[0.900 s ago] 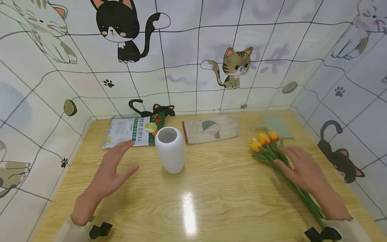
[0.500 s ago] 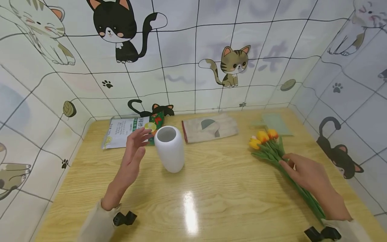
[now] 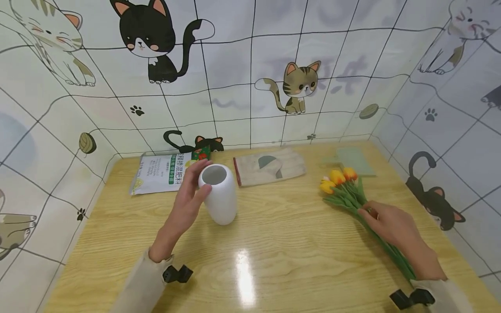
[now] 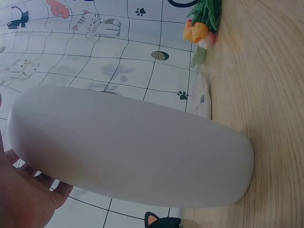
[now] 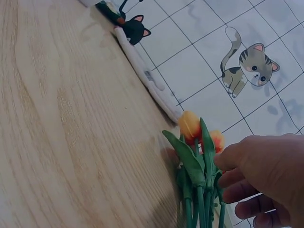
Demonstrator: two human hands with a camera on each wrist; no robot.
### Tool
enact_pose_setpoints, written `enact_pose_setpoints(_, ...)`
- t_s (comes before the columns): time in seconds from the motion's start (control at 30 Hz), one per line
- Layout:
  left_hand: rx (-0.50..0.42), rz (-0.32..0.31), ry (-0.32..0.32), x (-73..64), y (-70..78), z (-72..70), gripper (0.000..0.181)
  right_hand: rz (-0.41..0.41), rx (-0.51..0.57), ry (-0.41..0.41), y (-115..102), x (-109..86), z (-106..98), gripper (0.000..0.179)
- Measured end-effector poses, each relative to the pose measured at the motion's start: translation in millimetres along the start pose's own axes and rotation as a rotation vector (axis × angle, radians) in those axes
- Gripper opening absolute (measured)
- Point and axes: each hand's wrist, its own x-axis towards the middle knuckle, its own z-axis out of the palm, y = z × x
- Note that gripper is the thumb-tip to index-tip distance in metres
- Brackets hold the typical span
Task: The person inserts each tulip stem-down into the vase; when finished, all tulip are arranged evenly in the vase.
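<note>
A white vase (image 3: 220,198) stands upright on the wooden table, its round mouth facing up. My left hand (image 3: 188,202) holds it near the rim from the left, thumb on the near side and fingers behind. The vase's side (image 4: 133,149) fills much of the left wrist view, with the hand (image 4: 28,194) at its upper end. On the right lies a bunch of yellow-orange tulips (image 3: 337,177) with green leaves and long stems. My right hand (image 3: 395,221) has curled fingers at the stems just below the leaves; the right wrist view shows fingers (image 5: 237,192) against the greenery.
A white and green printed packet (image 3: 160,174) lies behind the vase at the left. Beside it is a folded beige cloth (image 3: 272,167) with a red edge. A pale green sheet (image 3: 358,161) lies behind the tulips. Cat-patterned walls (image 3: 235,100) enclose the table.
My left hand has moved right from over the packet and now touches the vase. The right hand's fingers have curled in more at the tulip stems. The vase has stayed in place.
</note>
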Motion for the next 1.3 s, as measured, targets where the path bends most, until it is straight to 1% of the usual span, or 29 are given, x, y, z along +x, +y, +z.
enact_pose_setpoints(0.1,0.007,-0.052,-0.023,2.5,-2.1,-0.3,0.052,-0.001,0.009,-0.003,0.8,3.1,3.7,0.037)
enact_pose_setpoints(0.2,0.009,-0.081,-0.032,3.6,-5.5,-0.6,0.052,-0.01,0.016,-0.004,2.3,4.9,7.2,0.034)
enact_pose_setpoints(0.4,-0.021,-0.057,-0.018,4.8,-12.8,-0.7,0.054,-0.008,0.02,-0.023,5.1,10.1,8.7,0.034)
enact_pose_setpoints(0.53,-0.066,-0.006,-0.001,4.1,-20.4,1.4,0.054,0.007,0.012,-0.045,5.0,14.4,10.9,0.035)
enact_pose_setpoints(0.63,-0.1,0.039,0.009,4.5,-25.4,3.4,0.058,0.021,0.025,-0.072,4.9,17.0,12.1,0.038)
enact_pose_setpoints(0.7,-0.112,0.055,0.012,5.2,-27.4,4.3,0.063,0.033,0.047,-0.091,5.0,18.3,12.7,0.04)
enact_pose_setpoints(0.8,-0.116,0.06,0.015,6.2,-28.4,5.0,0.067,0.053,0.073,-0.101,5.0,19.9,13.1,0.043)
enact_pose_setpoints(1.0,-0.111,0.044,0.016,7.0,-26.6,7.2,0.073,0.077,0.117,-0.118,4.7,20.8,12.2,0.044)
enact_pose_setpoints(1.13,-0.102,0.044,0.018,7.4,-27.1,7.6,0.077,0.076,0.121,-0.088,3.0,22.2,10.3,0.042)
enact_pose_setpoints(1.3,-0.106,0.058,0.027,8.0,-27.9,7.3,0.081,0.048,0.093,0.016,-0.3,28.2,8.5,0.037)
